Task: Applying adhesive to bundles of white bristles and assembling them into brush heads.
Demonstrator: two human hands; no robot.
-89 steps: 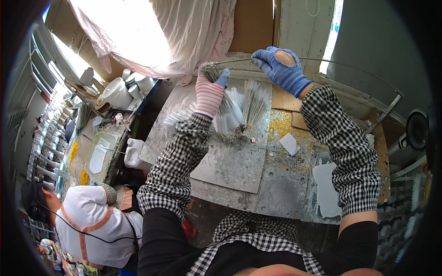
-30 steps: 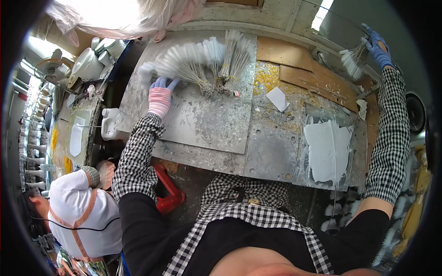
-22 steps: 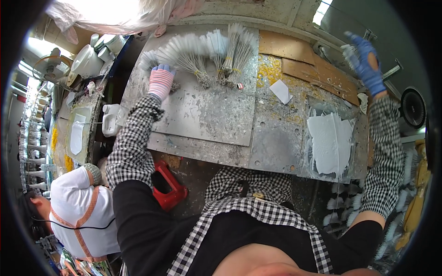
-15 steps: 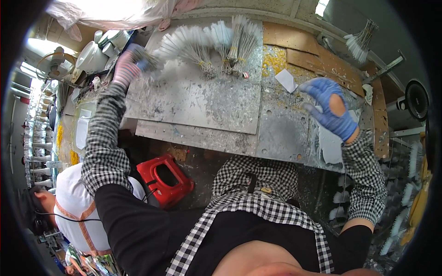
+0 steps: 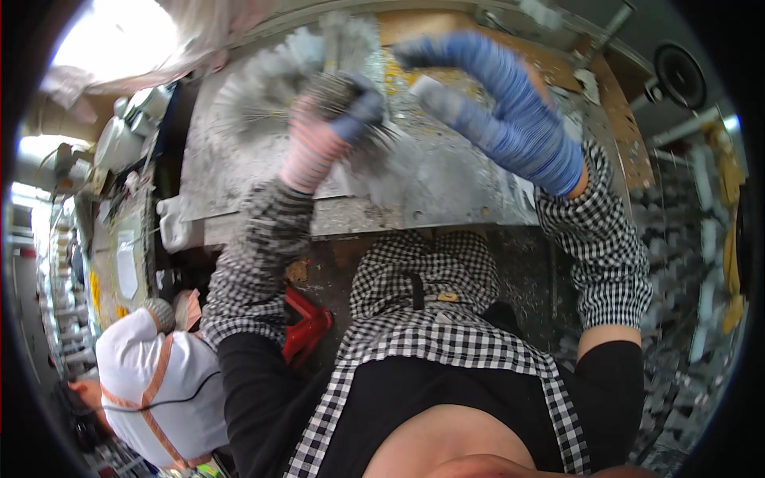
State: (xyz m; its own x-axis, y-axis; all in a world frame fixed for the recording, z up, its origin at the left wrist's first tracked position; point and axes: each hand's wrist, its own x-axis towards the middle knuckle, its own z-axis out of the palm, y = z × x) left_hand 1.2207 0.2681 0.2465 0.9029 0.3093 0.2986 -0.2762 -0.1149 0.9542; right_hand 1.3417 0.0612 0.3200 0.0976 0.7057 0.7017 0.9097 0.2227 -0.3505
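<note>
Here, blurred brush bundle [image 5: 332,94], apparently gripped inside left hand [image 5: 313,145], right hand [image 5: 510,115] spread nearby

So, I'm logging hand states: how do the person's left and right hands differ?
The left hand is closed around a blurred wire bundle; the right hand is open, seemingly empty. The left hand wears striped pink with a blue thumb; the right hand wears mostly blue. Both are gloved.
</note>
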